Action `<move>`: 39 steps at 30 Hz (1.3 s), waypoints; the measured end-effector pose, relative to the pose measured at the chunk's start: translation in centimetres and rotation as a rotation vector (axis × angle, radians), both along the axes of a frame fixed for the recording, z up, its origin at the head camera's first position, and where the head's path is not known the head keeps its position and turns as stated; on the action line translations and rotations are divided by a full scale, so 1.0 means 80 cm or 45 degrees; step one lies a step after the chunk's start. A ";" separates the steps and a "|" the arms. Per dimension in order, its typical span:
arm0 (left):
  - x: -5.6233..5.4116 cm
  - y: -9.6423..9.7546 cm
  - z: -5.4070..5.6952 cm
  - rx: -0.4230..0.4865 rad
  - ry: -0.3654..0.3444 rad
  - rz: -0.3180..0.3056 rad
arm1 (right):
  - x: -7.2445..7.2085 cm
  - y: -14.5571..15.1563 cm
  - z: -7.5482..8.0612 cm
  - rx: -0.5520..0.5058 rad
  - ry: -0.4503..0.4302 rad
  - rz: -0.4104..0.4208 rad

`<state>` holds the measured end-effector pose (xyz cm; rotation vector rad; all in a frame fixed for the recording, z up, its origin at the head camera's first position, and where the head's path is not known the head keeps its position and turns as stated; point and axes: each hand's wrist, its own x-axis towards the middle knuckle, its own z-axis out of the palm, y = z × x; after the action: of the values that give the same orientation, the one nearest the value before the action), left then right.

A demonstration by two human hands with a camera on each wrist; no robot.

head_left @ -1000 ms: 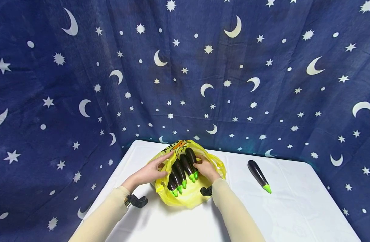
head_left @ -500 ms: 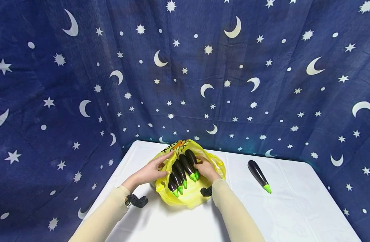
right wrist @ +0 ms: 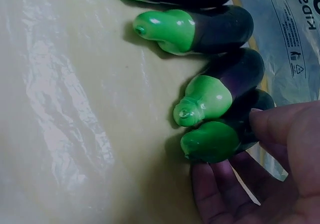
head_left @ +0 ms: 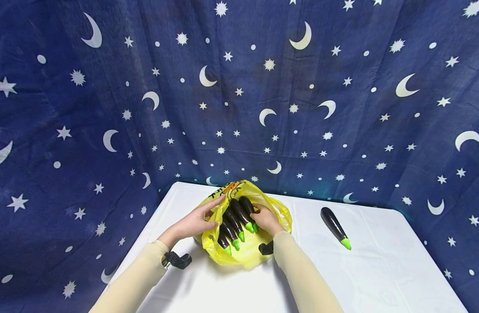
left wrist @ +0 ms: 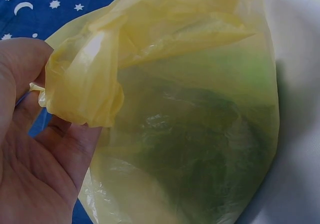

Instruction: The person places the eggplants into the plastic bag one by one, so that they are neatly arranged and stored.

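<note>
A yellow plastic bag [head_left: 245, 260] lies with its mouth toward me, and several dark eggplants with green stem ends lie side by side inside. My left hand [head_left: 194, 222] holds the left edge of the bag's mouth; in the left wrist view a bunched fold of the bag [left wrist: 82, 83] sits between thumb and fingers. Inside the opening, my right hand [head_left: 266, 218] grips the rightmost eggplant [head_left: 246, 205]. The right wrist view has thumb and fingers around that eggplant [right wrist: 210, 143], which lies against its neighbour [right wrist: 207, 96]. The eggplants' far ends are partly hidden there.
A single eggplant [head_left: 334, 226] lies on the white table [head_left: 380, 261] to the right of the bag. Behind the table hangs a dark blue cloth [head_left: 239, 139] with moons and stars.
The right hand's eggplant and the one beside it have slid slightly toward me and to the left. Stem ends of the left ones have shifted a little. The left hand stays put.
</note>
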<state>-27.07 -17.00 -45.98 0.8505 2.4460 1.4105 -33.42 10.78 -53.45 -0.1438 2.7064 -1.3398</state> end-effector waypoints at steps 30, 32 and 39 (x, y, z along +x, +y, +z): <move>0.001 0.002 -0.001 -0.009 0.023 0.007 | 0.048 0.009 0.046 0.138 0.209 0.339; 0.002 0.002 -0.001 -0.012 0.026 0.007 | 0.054 0.014 0.050 0.117 0.210 0.362; 0.003 0.003 0.000 -0.013 0.026 0.004 | 0.072 0.038 0.064 0.008 0.151 0.401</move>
<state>-26.84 -16.77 -45.98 0.8642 2.4682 1.3963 -27.66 13.79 -48.37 -0.6387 2.6350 -1.2639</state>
